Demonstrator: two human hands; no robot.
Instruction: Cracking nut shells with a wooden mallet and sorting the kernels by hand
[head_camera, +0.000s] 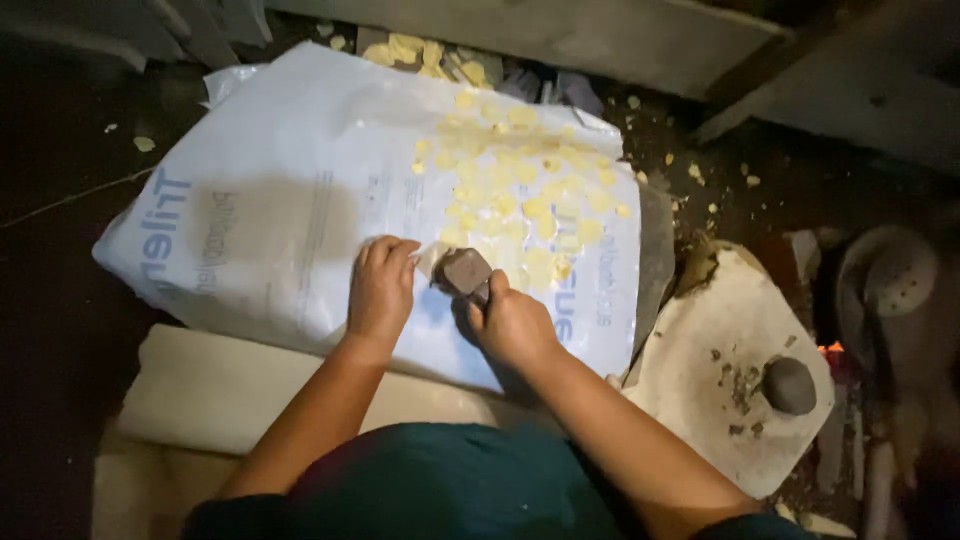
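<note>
**Dim floor, white sack, a hammer among flattened pieces**

Dark ground surrounds a white plastic sack (300, 200) spread flat as a work surface, its far half strewn with thin yellow flattened pieces (525, 200).

The right hand's (515, 325) fingers are curled tight around the handle of a small dark hammer (462, 272), whose blocky head sits just above the sack near the closest yellow pieces. The left hand's (380, 290) fingers are bent and drawn together, tips pressed down on the sack right beside the hammer head; whether they pinch a piece there cannot be told, since the spot under them is hidden.

Beyond the hands, more yellow bits lie off the sack's top edge and scattered over the dirt to the right. A pale flat stone slab (720, 380) lies to the right of the forearm, with a dark rounded stone (790, 385) and crumbs on it. Past it, a small glow of embers (832, 348) shows beside a dull metal pot (890, 280).

As a judgement: the left fingertips are so close to the hammer head that a stroke landing slightly off would catch them, and the slick sack could slide under a blow. The poor light makes both likelier.
</note>
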